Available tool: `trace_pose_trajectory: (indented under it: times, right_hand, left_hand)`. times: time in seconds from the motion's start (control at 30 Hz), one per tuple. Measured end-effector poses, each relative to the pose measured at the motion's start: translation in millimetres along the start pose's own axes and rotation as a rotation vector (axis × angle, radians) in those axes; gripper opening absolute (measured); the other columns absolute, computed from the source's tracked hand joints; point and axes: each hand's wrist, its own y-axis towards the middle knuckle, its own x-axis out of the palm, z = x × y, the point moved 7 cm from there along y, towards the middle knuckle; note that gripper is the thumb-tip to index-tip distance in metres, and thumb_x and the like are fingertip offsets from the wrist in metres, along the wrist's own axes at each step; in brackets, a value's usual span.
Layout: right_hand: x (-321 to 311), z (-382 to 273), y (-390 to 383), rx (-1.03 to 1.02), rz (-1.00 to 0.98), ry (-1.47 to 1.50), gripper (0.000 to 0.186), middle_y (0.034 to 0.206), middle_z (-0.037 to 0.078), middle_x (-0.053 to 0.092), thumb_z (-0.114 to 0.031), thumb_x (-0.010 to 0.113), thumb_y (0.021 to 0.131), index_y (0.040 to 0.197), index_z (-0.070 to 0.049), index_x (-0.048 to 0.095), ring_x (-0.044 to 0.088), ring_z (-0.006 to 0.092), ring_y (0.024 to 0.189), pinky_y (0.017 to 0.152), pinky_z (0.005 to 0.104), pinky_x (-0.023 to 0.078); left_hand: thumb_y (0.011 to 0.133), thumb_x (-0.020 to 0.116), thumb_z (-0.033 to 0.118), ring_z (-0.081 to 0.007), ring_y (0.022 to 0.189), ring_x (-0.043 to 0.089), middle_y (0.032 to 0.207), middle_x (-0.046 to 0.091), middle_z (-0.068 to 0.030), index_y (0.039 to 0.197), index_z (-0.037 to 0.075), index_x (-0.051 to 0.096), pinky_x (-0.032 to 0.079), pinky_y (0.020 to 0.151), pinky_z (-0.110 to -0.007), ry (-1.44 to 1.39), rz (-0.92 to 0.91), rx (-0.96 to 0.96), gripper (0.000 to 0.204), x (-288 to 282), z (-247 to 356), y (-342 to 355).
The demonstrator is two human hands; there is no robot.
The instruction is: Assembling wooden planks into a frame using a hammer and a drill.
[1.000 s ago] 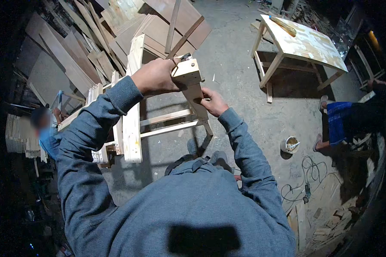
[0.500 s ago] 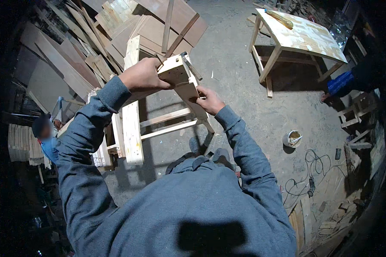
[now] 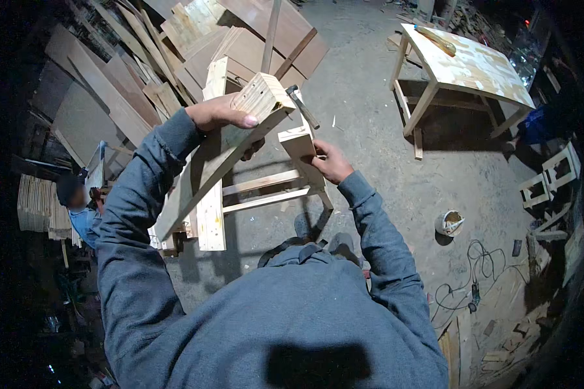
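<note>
My left hand (image 3: 219, 115) is wrapped round the upper end of a long, thick wooden beam (image 3: 215, 170). The beam slants down to the lower left, and small dark holes dot its pale end. To its right, my right hand (image 3: 334, 162) grips the edge of a shorter wooden board (image 3: 298, 146); the board and the beam are apart. Just above the board lies a hammer (image 3: 303, 107), its head near the beam's end. Under both hands is a wooden frame with pale rails (image 3: 266, 180), and a flat plank (image 3: 211, 217) lies across its left part.
Plywood sheets (image 3: 233, 55) and loose boards lean at the upper left. A table (image 3: 477, 65) with a bottle (image 3: 436, 40) on it stands at the upper right. A white bucket (image 3: 449, 223) and a black cable (image 3: 477, 262) are on the floor. Another person (image 3: 81, 220) is at the far left.
My left hand has lifted and turned the beam, so its end has come away from the board in my right hand. The hammer now shows more fully.
</note>
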Motion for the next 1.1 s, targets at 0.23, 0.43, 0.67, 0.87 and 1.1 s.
trace_pose_trajectory:
  times: [0.23,0.43,0.67,0.87,1.1]
  right_hand:
    - [2,2,-3,-0.006,0.012,0.098,0.039,0.11,0.009,0.064,-0.003,0.06,0.084,0.124,-0.003,0.057,0.061,0.0183,0.101,0.092,0.0327,0.049]
    - [4,7,-2,0.045,-0.02,0.193,0.039,0.114,0.006,0.064,-0.004,0.063,0.087,0.126,-0.003,0.055,0.06,0.0153,0.107,0.095,0.0332,0.047]
    - [0,2,-9,0.001,0.014,0.15,0.033,0.109,0.006,0.067,-0.005,0.065,0.088,0.12,-0.002,0.059,0.062,0.0159,0.103,0.091,0.0316,0.048]
    - [-11,19,-21,0.129,0.09,0.174,0.035,0.114,0.008,0.064,0.0,0.062,0.089,0.123,0.001,0.055,0.059,0.0159,0.106,0.094,0.0306,0.047]
    - [-34,35,-23,0.149,0.205,0.112,0.036,0.117,0.009,0.062,-0.001,0.063,0.089,0.124,0.0,0.054,0.059,0.0174,0.107,0.095,0.0322,0.046]
  left_hand:
    - [0.097,0.048,0.051,-0.0114,0.096,0.061,0.109,0.063,-0.0051,0.124,0.002,0.055,0.049,0.087,-0.025,-0.158,0.228,0.035,0.057,-14,-9,-8]
    - [0.09,0.043,0.069,-0.0235,0.073,0.068,0.088,0.067,-0.0167,0.106,-0.008,0.06,0.058,0.066,-0.037,-0.01,0.308,0.134,0.08,-35,-12,-8]
    - [0.088,0.055,0.057,-0.0199,0.081,0.062,0.095,0.064,-0.0121,0.109,0.002,0.062,0.05,0.072,-0.032,0.615,0.936,0.291,0.059,-160,4,-66]
    - [0.087,0.062,0.056,-0.0234,0.107,0.058,0.118,0.063,-0.0092,0.128,0.007,0.059,0.046,0.091,-0.034,0.309,1.234,0.473,0.064,-255,24,-157]
    - [0.088,0.063,0.053,-0.0156,0.064,0.057,0.075,0.062,-0.007,0.087,0.004,0.068,0.045,0.055,-0.034,0.108,1.101,0.073,0.05,-326,-54,-246]
